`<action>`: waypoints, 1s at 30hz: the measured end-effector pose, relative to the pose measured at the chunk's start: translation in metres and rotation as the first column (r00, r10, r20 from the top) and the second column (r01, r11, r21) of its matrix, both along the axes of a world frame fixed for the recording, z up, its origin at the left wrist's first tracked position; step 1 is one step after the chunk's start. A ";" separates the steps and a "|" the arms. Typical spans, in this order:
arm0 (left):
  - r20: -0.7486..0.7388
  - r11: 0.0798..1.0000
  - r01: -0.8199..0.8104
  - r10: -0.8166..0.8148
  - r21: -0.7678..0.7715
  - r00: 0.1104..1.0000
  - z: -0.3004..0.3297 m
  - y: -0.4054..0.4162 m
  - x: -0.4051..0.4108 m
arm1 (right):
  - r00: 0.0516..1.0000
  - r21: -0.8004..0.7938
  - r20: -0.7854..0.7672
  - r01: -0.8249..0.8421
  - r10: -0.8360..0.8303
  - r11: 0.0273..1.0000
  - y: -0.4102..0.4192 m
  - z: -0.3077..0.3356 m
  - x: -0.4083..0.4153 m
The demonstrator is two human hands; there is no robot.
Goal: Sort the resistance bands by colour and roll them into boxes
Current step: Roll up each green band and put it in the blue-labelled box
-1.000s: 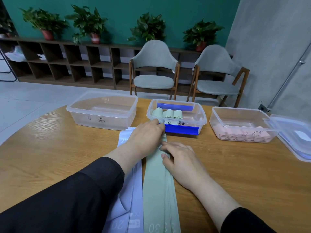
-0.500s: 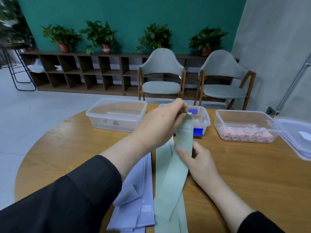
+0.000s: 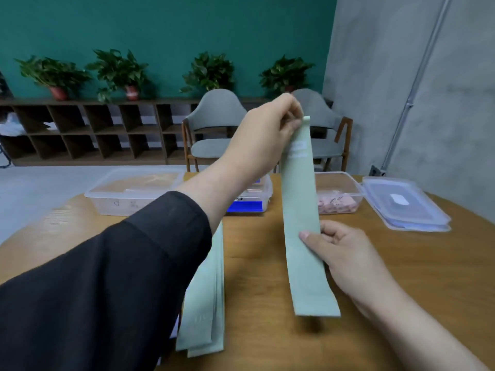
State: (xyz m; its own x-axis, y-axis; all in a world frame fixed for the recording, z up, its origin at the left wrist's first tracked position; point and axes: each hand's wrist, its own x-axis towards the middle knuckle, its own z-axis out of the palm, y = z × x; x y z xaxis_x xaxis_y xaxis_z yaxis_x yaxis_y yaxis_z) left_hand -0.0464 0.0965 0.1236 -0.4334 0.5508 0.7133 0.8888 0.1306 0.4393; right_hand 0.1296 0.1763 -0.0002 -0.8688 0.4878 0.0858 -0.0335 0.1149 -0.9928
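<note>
Head view: I see my left hand [image 3: 270, 137] pinching a green band's [image 3: 304, 223] top at 12 o'clock, my right hand [image 3: 345, 258] gripping its middle at 3 o'clock, above the worktop [image 3: 267, 263].

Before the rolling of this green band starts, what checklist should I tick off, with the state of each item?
1. Left hand pinches the top end of the green band: ok.
2. Right hand holds the band lower down: ok.
3. Band lifted apart from the green pile: ok.
4. Band hangs flat, untwisted: ok.
5. Room in the middle box: cannot tell, the arm hides it.
</note>
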 end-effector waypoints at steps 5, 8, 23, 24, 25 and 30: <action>0.052 0.863 -0.135 0.183 -0.487 0.982 -0.081 0.026 0.009 | 0.892 0.685 0.300 0.044 -0.337 0.727 0.038 -0.045 0.016; 0.064 0.828 -0.135 0.201 -0.544 0.977 -0.135 0.001 0.037 | 0.910 0.710 0.333 -0.069 -0.248 0.700 0.042 -0.067 0.033; 0.200 0.820 0.194 -0.100 -0.538 0.975 -0.206 -0.083 0.125 | 0.898 0.746 0.350 -0.439 0.265 0.501 0.045 -0.069 0.069; 0.174 0.813 0.183 -0.102 -0.554 0.979 -0.208 -0.084 0.126 | 0.887 0.750 0.371 -0.461 0.276 0.473 0.045 -0.070 0.068; 0.156 0.815 0.167 -0.095 -0.554 0.983 -0.210 -0.084 0.127 | 0.884 0.752 0.378 -0.467 0.276 0.465 0.046 -0.071 0.068; 0.136 0.830 0.121 -0.055 -0.545 0.989 -0.212 -0.079 0.129 | 0.894 0.743 0.359 -0.448 0.269 0.497 0.042 -0.071 0.067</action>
